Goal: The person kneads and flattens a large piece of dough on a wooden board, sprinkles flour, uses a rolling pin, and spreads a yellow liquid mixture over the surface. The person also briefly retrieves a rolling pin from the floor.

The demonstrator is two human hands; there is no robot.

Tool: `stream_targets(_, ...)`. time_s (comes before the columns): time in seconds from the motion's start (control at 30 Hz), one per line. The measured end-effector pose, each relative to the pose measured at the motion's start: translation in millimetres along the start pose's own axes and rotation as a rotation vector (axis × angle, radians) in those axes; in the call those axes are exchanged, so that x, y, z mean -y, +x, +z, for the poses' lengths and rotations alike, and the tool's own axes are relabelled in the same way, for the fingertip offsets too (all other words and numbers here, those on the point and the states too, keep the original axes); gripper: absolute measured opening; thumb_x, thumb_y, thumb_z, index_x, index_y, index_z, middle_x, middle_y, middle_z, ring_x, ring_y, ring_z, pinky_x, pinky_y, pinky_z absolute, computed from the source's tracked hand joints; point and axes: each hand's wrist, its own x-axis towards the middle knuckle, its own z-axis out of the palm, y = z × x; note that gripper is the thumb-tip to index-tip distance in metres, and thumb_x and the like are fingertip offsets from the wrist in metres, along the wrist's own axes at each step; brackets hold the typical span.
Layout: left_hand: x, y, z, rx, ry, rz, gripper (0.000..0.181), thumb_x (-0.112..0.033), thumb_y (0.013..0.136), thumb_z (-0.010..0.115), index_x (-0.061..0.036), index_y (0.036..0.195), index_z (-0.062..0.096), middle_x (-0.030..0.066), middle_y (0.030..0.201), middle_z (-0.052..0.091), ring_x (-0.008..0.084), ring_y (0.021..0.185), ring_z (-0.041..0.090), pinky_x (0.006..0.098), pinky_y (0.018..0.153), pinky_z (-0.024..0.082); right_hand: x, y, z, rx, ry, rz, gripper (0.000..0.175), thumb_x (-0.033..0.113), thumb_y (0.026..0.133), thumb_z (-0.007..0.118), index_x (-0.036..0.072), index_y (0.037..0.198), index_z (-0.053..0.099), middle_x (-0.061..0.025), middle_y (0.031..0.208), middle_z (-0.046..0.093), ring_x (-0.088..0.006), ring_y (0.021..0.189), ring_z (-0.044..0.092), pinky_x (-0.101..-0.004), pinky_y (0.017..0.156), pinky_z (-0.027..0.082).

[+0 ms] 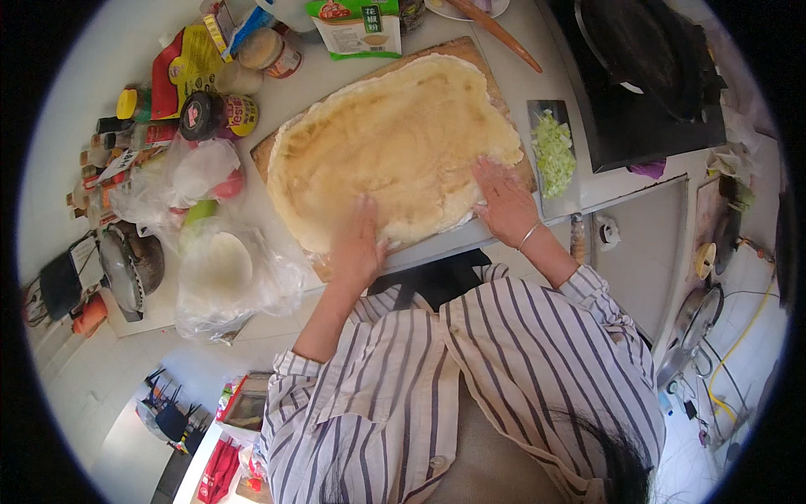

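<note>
A large, flat sheet of dough [390, 145] spreads over a wooden board [469, 53], its top yellowish and glossy and its rim pale. My left hand [360, 246], partly blurred, lies flat at the near left edge of the dough. At the near right edge, my right hand [504, 198] rests with its fingers on the dough and the thumb apart. Neither hand appears to hold anything. Right of the board lies a cleaver [560, 208], with chopped green vegetable [553, 154] heaped on its blade.
A green-and-white seasoning packet [356, 31] and a tapered wooden rolling pin [504, 34] lie beyond the board. Jars, including a black-lidded one [217, 115], and plastic bags [217, 271] crowd the left. A dark pan [642, 57] sits on the black stove [661, 138] at right.
</note>
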Motion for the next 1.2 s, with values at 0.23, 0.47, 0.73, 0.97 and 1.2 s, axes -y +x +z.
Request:
stream_targets(0.23, -27, 47, -2, -0.125, 0.000, 0.126, 0.071, -0.033, 0.084, 0.055, -0.0013, 0.142, 0.027, 0.0174, 0.148, 0.027, 0.0323, 0.137, 0.024, 0.0501, 0.111, 0.017, 28, 20, 15, -0.096, -0.015, -0.003, 0.071, 0.033, 0.083, 0.059, -0.002, 0.138, 0.031, -0.0199, 0.145, 0.031, -0.0293, 0.137, 0.026, -0.0401, 0.113, 0.018)
stream_targets(0.47, -18, 8, -1, 0.037, -0.055, 0.125, 0.074, -0.032, 0.082, 0.058, -0.0016, 0.143, 0.026, 0.0177, 0.148, 0.026, 0.0328, 0.138, 0.023, 0.0508, 0.111, 0.016, 48, 27, 22, 0.199, 0.042, -0.317, 0.070, 0.035, 0.084, 0.058, 0.003, 0.140, 0.032, -0.0141, 0.148, 0.027, -0.0269, 0.138, 0.023, -0.0402, 0.113, 0.017)
stream_targets(0.73, 49, -25, -9, -0.151, 0.129, -0.269, 0.072, -0.033, 0.088, 0.048, 0.0030, 0.143, 0.020, 0.0209, 0.150, 0.020, 0.0342, 0.139, 0.020, 0.0523, 0.111, 0.013, 122, 118, 66, 0.174, -0.086, -0.628, 0.063, 0.039, 0.091, 0.045, 0.006, 0.143, 0.028, -0.0098, 0.150, 0.025, -0.0236, 0.139, 0.021, -0.0387, 0.114, 0.014)
stream_targets(0.97, 82, 16, -19, -0.331, 0.207, -0.302, 0.068, -0.033, 0.089, 0.048, 0.0090, 0.138, 0.028, 0.0273, 0.144, 0.028, 0.0377, 0.134, 0.027, 0.0488, 0.110, 0.019, 140, 173, 63, 0.037, -0.071, -0.535, 0.061, 0.035, 0.090, 0.048, 0.006, 0.141, 0.031, -0.0098, 0.150, 0.025, -0.0234, 0.139, 0.021, -0.0391, 0.114, 0.015)
stream_targets(1.2, 92, 71, -28, -0.368, 0.142, -0.170, 0.068, -0.039, 0.091, 0.045, 0.0026, 0.142, 0.026, 0.0208, 0.147, 0.028, 0.0351, 0.136, 0.026, 0.0484, 0.111, 0.018, 73, 171, 1, 0.077, 0.004, -0.216, 0.065, 0.030, 0.087, 0.054, 0.005, 0.142, 0.029, -0.0115, 0.151, 0.024, -0.0240, 0.139, 0.021, -0.0386, 0.114, 0.014)
